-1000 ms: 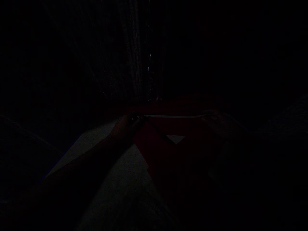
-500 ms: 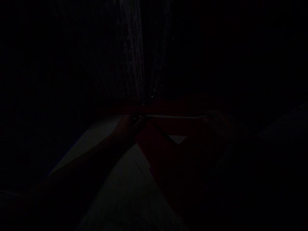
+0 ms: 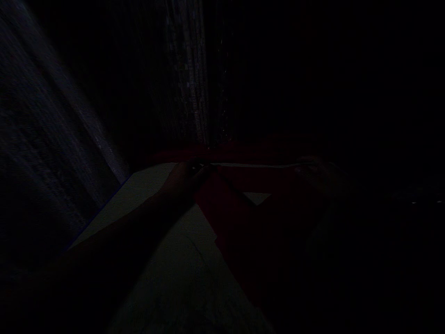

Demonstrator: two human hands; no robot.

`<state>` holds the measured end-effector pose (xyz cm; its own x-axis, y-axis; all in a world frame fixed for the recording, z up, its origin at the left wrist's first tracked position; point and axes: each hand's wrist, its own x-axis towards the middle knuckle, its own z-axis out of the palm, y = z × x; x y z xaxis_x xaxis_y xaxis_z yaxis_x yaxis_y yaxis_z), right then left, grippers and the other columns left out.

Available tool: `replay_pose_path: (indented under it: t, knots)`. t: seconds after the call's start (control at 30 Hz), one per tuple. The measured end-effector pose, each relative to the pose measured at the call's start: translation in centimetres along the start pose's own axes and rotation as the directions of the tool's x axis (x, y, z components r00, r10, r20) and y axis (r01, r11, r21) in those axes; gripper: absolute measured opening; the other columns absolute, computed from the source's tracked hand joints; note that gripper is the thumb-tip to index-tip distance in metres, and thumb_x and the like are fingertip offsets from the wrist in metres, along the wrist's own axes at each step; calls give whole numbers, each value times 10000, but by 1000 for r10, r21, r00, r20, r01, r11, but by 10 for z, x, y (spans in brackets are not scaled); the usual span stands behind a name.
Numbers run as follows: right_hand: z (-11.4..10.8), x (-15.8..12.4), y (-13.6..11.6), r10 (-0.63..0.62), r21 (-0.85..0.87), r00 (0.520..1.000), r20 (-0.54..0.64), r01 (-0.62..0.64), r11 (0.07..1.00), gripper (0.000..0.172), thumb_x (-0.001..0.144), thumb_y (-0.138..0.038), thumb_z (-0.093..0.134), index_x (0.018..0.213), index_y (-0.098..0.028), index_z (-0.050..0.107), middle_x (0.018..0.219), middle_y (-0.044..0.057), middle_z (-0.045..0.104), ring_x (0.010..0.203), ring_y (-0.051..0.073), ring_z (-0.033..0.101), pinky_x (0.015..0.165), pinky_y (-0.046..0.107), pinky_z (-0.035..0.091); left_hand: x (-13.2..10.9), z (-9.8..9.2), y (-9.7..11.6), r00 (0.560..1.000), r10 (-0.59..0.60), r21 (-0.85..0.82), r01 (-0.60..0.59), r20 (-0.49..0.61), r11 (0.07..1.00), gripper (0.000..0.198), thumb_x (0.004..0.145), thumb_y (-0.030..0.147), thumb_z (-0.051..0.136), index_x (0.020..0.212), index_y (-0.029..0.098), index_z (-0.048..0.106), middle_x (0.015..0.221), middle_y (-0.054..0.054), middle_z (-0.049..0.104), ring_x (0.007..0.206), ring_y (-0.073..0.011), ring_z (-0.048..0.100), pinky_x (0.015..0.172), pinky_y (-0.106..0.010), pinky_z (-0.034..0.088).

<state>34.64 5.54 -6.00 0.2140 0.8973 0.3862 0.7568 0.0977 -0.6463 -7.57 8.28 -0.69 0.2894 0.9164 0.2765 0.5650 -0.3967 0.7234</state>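
Note:
The picture is very dark. A red piece of what looks like cloth [image 3: 236,222] lies over a pale tabletop [image 3: 174,273], with a triangle of the pale surface showing through a gap in it. My left hand [image 3: 189,176] is closed at the cloth's far left corner, thumb and fingers pinching its edge. At the far right of the same edge, my right hand [image 3: 318,174] is faintly visible, its fingers seemingly closed on the cloth. The right forearm and the cloth's near right part are lost in shadow.
A blue edge [image 3: 100,211] runs along the table's left side. Beyond the far edge lies more dark red material [image 3: 243,150]. Blurred greyish streaks [image 3: 194,74] rise behind it, and the right side is nearly black.
Both hands and the cloth stay almost in place, shifting very slightly up in view. Greyish streaks at the left have become brighter.

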Motion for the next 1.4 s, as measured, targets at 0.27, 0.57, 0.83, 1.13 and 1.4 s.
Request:
replay_pose_path:
  t: [0.27,0.57,0.83,1.13,1.4]
  knots:
    - [-2,0,-2,13,-28,1000,-17,-14,1000,582,890,-659,672,1309,-256,710,1287,138,745,1115,352,739,906,510,649,3,-1,0,1000,-2,29,1,7,1000,510,987,577,626,1247,172,794,1152,-127,835,996,-306,777,763,-346,583]
    - [0,-1,-4,40,-22,999,1,-40,999,591,892,-632,640,1337,-244,675,1329,139,729,1187,358,731,992,547,638,3,-1,1,999,-41,36,41,5,999,506,976,585,623,1248,195,795,1126,-97,839,979,-289,781,710,-311,557]
    - [-1,2,3,-24,22,1000,18,23,999,590,884,-666,654,1314,-263,671,1369,134,715,1227,369,715,1047,589,609,0,0,2,1000,-22,27,22,-4,999,494,983,590,622,1237,199,787,1137,-102,837,1009,-301,784,725,-321,574]
    - [-1,-2,-7,47,15,999,20,-47,999,642,853,-649,626,1347,-240,648,1407,143,694,1262,389,694,1084,625,576,2,-2,2,1000,-24,58,24,11,998,506,996,580,598,1254,185,781,1198,-116,831,1037,-302,780,784,-339,596]
    - [-1,0,1,-23,4,1000,16,23,1000,584,908,-642,621,1327,-238,655,1383,145,701,1242,370,706,1080,618,578,1,-1,3,1000,-23,55,23,4,998,494,996,584,605,1247,200,790,1156,-101,838,1022,-300,786,770,-334,599]
